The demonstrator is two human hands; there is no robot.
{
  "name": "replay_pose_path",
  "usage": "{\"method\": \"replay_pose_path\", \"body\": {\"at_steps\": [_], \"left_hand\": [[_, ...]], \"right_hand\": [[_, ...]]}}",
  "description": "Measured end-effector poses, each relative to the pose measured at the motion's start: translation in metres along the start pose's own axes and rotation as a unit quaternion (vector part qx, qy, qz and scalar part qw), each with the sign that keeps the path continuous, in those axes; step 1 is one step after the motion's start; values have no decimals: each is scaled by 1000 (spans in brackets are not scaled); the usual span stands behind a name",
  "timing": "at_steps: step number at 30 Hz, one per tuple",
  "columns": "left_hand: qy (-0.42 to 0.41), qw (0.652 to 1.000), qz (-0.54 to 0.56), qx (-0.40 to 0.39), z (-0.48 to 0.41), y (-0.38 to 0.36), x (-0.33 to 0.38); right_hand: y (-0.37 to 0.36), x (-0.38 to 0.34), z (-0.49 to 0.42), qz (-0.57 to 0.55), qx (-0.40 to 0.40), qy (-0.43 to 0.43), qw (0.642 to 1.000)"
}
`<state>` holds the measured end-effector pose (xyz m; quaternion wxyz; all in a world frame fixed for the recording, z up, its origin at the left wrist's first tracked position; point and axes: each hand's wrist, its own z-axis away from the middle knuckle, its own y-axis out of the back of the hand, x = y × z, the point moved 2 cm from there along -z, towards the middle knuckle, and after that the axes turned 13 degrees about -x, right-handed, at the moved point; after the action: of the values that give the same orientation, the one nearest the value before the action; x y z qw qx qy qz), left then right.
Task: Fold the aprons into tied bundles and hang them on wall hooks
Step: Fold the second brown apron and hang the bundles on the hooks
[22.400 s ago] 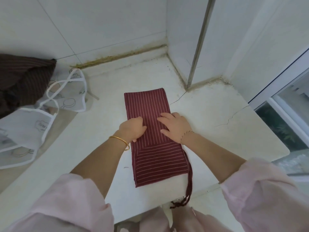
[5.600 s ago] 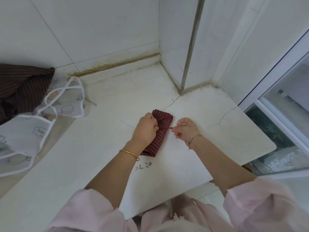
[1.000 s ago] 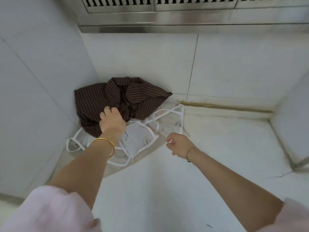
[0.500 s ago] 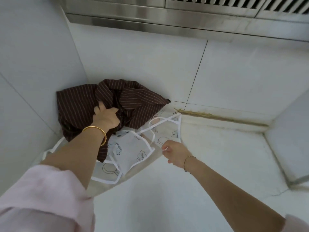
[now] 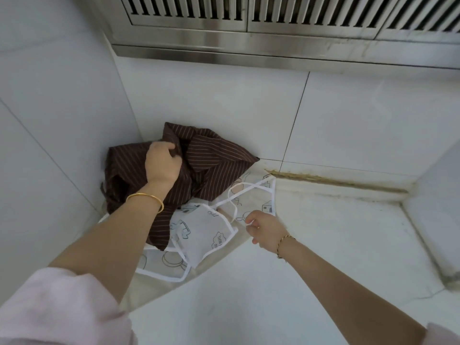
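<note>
A crumpled dark brown striped apron [image 5: 211, 168] lies heaped in the far left corner of the white counter. My left hand [image 5: 161, 163] grips a fold at the top of that heap. Below and to the right of it lies a white printed apron [image 5: 201, 232] with white-edged straps. My right hand [image 5: 265, 229] pinches one of its white straps [image 5: 239, 195] near the counter. The maroon bundle from before is out of view.
White tiled walls close the corner on the left and behind. A steel vented hood [image 5: 273, 28] hangs above the back wall. A raised white ledge [image 5: 438, 215] stands at the right. The white counter [image 5: 311, 257] stretches toward me.
My left hand has closed on the brown apron's top fold and my right hand has taken hold of the white strap. The view has shifted from the maroon apron's spot to this left corner.
</note>
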<state>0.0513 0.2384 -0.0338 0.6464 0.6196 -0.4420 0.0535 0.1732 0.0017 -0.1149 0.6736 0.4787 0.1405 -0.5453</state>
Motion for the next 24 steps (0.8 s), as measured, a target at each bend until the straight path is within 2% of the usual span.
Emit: {"method": "replay_pose_path", "body": {"at_steps": [2,4,6,8,12,13,14,15,16,18,19,20,21,22,23,24], "left_hand": [[3,991,135,10,1,14,30],[12,962,267,-49,9,20,66],[31,898,415,-141,22,21,99],[36,809,528,-257,44,15,133],[-45,681,583,-442,91,-3,191],[-63,654,593,-465,100,-8,204],[-70,642,599,-474,106,-13,214],[-62,652,595,-466,110,-21,221],[-45,699,567,-433,111,-30,223],[-6,855,401,-329,104,-53,209],[1,917,275,-289,102,-66,198],[-4,948,144,-285,101,-79,183],[-19,949,2,-316,102,-92,167],[-39,923,-130,-359,112,-104,156],[-61,894,-224,-384,119,-111,147],[-83,880,-253,-393,127,-118,145]], "right_hand": [[2,-5,2,-24,19,15,999],[7,-11,11,-68,46,31,996],[16,-15,22,-163,83,56,981],[27,-16,41,-257,145,107,949],[58,-9,85,-327,266,167,891],[66,-5,97,-368,277,181,869],[75,0,110,-361,301,177,865],[84,9,121,-339,339,170,861],[92,19,133,-306,375,140,864],[104,49,144,-286,430,72,854],[105,65,151,-281,441,37,852],[105,79,156,-283,432,12,856],[102,94,156,-287,403,-16,869],[96,109,160,-293,364,-41,883],[90,119,160,-288,324,-59,900],[82,127,160,-292,290,-67,909]]}}
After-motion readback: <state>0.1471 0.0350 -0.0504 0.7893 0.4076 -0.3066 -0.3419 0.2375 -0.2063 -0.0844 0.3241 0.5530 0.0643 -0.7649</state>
